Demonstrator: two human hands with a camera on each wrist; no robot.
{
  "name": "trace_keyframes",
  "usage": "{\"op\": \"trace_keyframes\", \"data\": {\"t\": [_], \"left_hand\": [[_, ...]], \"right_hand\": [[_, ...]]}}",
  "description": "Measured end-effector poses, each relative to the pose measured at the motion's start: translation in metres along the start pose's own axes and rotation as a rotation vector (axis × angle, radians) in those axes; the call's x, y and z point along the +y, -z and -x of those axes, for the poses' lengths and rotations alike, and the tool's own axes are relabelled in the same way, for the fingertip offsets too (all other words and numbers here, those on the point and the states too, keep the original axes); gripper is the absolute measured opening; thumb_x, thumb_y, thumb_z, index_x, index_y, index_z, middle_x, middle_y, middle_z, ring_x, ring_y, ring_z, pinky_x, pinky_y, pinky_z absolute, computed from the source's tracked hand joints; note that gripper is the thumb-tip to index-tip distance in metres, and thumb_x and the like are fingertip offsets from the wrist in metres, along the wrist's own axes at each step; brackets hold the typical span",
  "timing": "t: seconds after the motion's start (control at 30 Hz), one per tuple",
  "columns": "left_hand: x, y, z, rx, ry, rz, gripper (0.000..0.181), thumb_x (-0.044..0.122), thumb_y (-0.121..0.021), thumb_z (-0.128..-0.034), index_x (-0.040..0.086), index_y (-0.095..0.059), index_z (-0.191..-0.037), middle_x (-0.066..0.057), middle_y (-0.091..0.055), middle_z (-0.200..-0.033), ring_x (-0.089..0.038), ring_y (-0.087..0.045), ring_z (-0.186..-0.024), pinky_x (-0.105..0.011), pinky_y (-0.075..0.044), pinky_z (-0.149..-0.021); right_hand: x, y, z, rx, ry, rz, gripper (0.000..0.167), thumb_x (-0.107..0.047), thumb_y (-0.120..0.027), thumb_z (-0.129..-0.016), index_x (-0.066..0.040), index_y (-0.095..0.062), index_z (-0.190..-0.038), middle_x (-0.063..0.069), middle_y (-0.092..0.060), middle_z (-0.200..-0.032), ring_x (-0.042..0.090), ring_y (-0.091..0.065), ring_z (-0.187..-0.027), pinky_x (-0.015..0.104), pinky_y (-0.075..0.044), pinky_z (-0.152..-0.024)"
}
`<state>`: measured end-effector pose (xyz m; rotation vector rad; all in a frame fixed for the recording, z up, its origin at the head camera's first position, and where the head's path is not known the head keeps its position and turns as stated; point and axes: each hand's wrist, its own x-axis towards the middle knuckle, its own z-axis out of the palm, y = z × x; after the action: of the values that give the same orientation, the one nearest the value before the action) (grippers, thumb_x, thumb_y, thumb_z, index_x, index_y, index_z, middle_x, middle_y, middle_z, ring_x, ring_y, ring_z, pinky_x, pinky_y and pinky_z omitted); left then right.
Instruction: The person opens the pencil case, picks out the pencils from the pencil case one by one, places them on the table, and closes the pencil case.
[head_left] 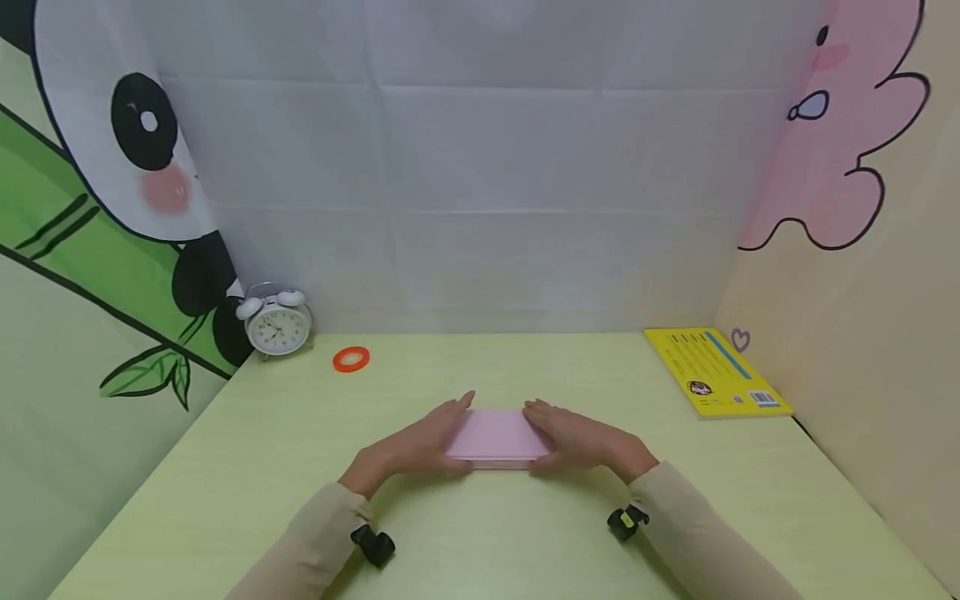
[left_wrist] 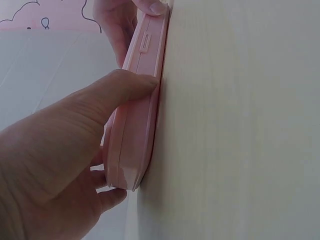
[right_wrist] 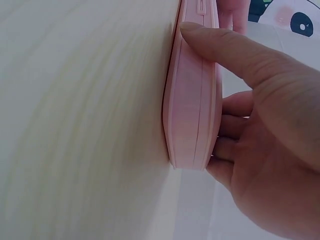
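A flat pink plastic case point(head_left: 498, 435) lies closed on the table, near the middle of the head view. My left hand point(head_left: 422, 437) grips its left end, the thumb pressed along the front side and the fingers round the far side. At the right end my right hand point(head_left: 588, 437) holds it the same way. A small latch point(left_wrist: 145, 42) shows on the case's front side in the left wrist view. The right wrist view shows the case's rounded corner and a seam along its side. Whatever is inside the case is hidden.
A white twin-bell alarm clock point(head_left: 278, 327) stands at the table's back left. Right of it lies an orange-red ring point(head_left: 351, 349). A yellow book point(head_left: 716, 372) lies at the back right. Behind the table point(head_left: 480, 542) hangs a white sheet point(head_left: 480, 167).
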<state>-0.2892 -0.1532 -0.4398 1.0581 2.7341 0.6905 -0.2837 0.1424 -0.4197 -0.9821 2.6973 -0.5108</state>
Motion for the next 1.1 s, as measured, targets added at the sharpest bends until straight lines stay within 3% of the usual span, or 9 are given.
{"op": "trace_keyframes", "data": {"t": [0.13, 0.33, 0.7, 0.97, 1.1], "left_hand": [[0.0024, 0.0001, -0.0029, -0.02, 0.005, -0.012, 0.104, 0.031, -0.076, -0.0872, 0.005, -0.006, -0.16, -0.017, -0.033, -0.157, -0.029, -0.031, -0.141, -0.048, -0.029, -0.113], [0.0033, -0.0001, -0.0036, -0.034, 0.014, -0.049, 0.103, 0.033, -0.074, -0.0886, 0.008, -0.005, -0.161, -0.013, -0.028, -0.161, -0.028, -0.027, -0.145, -0.047, -0.028, -0.114], [0.0006, -0.002, -0.0045, 0.033, -0.024, -0.08, 0.106, 0.04, -0.078, -0.0837, 0.012, -0.011, -0.162, -0.015, -0.041, -0.153, -0.027, -0.041, -0.137, -0.045, -0.036, -0.109], [0.0029, -0.0021, -0.0035, 0.035, -0.067, -0.124, 0.099, 0.037, -0.075, -0.0869, 0.01, -0.015, -0.161, -0.012, -0.044, -0.151, -0.025, -0.043, -0.135, -0.045, -0.037, -0.108], [0.005, -0.0012, -0.0016, 0.012, -0.056, -0.146, 0.096, 0.039, -0.072, -0.0897, 0.01, -0.014, -0.161, -0.011, -0.039, -0.155, -0.027, -0.039, -0.14, -0.045, -0.035, -0.11]], "right_hand": [[0.0005, 0.0016, 0.0, -0.005, 0.013, -0.006, 0.085, -0.037, -0.076, -0.089, -0.001, -0.034, -0.154, 0.015, -0.026, -0.162, 0.029, -0.019, -0.15, 0.046, -0.022, -0.117], [0.0018, 0.0014, -0.0013, 0.007, 0.047, 0.012, 0.082, -0.035, -0.075, -0.09, 0.001, -0.035, -0.153, 0.018, -0.026, -0.161, 0.032, -0.02, -0.15, 0.047, -0.022, -0.117], [-0.0002, 0.0009, 0.0003, -0.017, 0.02, 0.034, 0.083, -0.037, -0.073, -0.091, -0.001, -0.033, -0.154, 0.016, -0.026, -0.162, 0.029, -0.02, -0.15, 0.045, -0.024, -0.116], [-0.0017, 0.0021, 0.0012, -0.024, 0.016, 0.055, 0.083, -0.038, -0.073, -0.092, -0.001, -0.032, -0.155, 0.015, -0.026, -0.162, 0.029, -0.02, -0.15, 0.045, -0.023, -0.117], [-0.0025, 0.0034, 0.0022, -0.029, 0.019, 0.044, 0.083, -0.036, -0.073, -0.092, -0.001, -0.032, -0.155, 0.016, -0.026, -0.162, 0.029, -0.02, -0.15, 0.045, -0.022, -0.117]]}}
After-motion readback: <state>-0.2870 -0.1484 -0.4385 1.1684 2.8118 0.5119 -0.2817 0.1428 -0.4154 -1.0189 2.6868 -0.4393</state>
